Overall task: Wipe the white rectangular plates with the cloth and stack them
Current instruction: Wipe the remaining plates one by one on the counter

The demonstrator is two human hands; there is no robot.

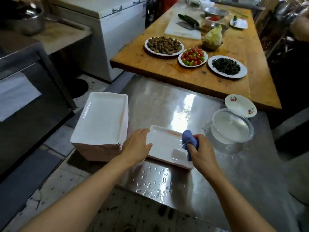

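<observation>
Tall stack of white rectangular ceramic plates (100,121) stands left of the single white rectangular plate (164,146) on the wet steel tabletop (167,101). Left hand (136,146), fingers straight, presses the plate's left rim, likely steadying it. Right hand (201,152) grips a bunched blue cloth (189,140) on its right side. Clear water bowl (232,128) just right, crowding the wiping arm.

Dim, soft-focus kitchen; bright glare streaks the steel counter (167,101), and edges bend wide-angle.
</observation>
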